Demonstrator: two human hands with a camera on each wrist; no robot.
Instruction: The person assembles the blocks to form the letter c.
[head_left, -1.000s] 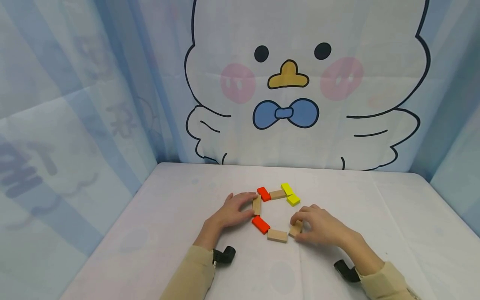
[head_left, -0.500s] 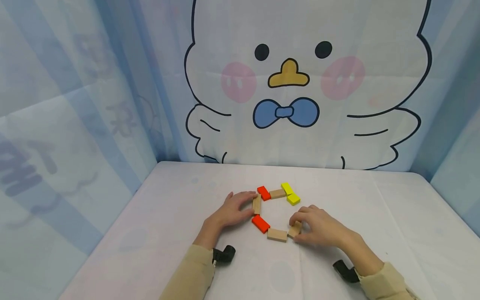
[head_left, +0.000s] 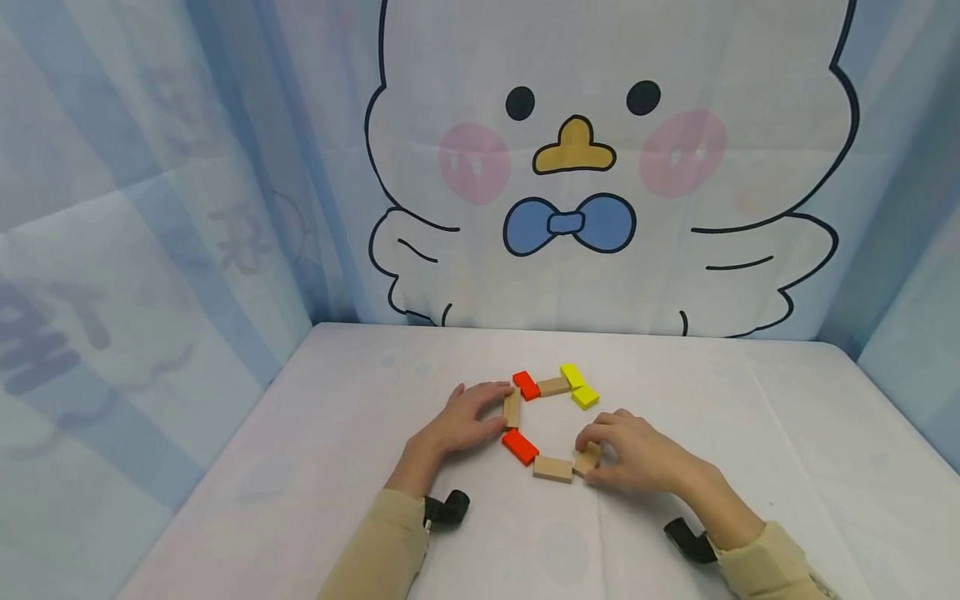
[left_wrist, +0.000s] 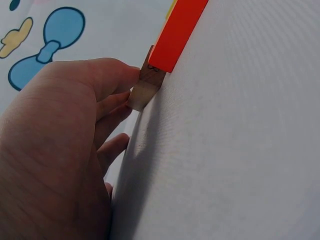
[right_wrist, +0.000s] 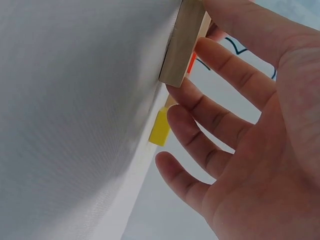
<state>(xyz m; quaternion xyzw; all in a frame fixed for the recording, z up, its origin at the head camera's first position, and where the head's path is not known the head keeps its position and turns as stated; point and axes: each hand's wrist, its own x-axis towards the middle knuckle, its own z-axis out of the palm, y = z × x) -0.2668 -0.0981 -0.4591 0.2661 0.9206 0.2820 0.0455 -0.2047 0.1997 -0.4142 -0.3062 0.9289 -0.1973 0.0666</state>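
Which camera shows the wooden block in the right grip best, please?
The right wrist view: the wooden block looks big and close there, though it reaches the top edge. The head view shows it small, partly hidden by the right grip. In the left wrist view I can't make it out.

head view faces forward, down over the table (head_left: 697,375); wrist views, close above it, seem tilted; all share blocks (head_left: 553,469).
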